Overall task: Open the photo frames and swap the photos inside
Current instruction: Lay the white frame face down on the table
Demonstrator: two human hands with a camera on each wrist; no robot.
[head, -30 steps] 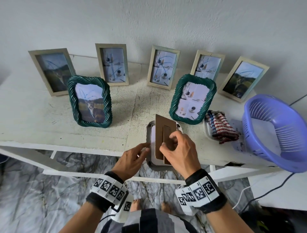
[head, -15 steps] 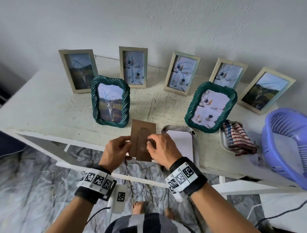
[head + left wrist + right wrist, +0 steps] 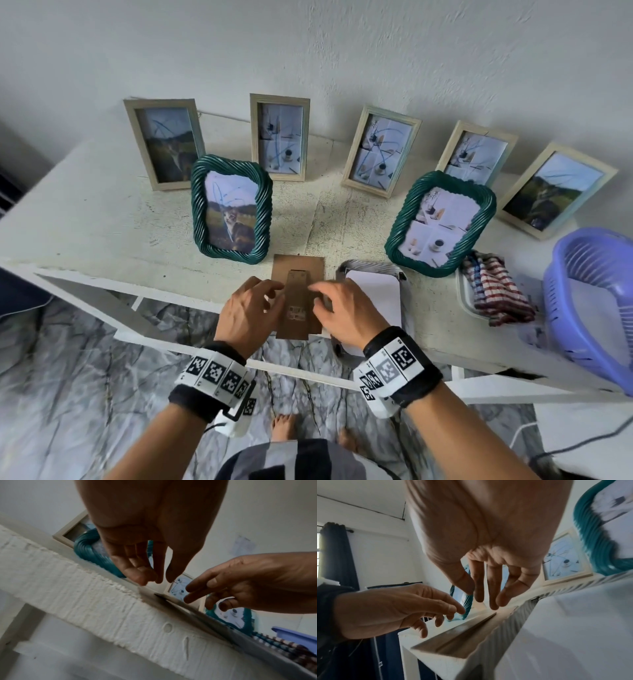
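Observation:
A brown cardboard backing board [image 3: 298,274] with its fold-out stand lies flat at the table's front edge; it also shows in the right wrist view [image 3: 462,632]. My left hand [image 3: 270,294] hovers over its left side, fingers loosely hanging [image 3: 154,577] and holding nothing. My right hand [image 3: 329,294] is over its right side with relaxed fingers [image 3: 484,599]; contact is unclear. Just right of the board lies the opened frame [image 3: 342,270] face down, with the white back of a photo [image 3: 373,301] exposed. Two green rope frames stand behind: a cat photo [image 3: 232,209] and a collage photo [image 3: 442,222].
Several pale wooden frames [image 3: 279,137] lean on the wall at the back. A striped cloth [image 3: 493,291] on a white tray and a purple basket [image 3: 592,301] fill the right end. The white table edge [image 3: 85,601] is right under my hands.
My right hand lifted the backing board off the face-down frame, carried it left and laid it flat. Both hands have let go of it.

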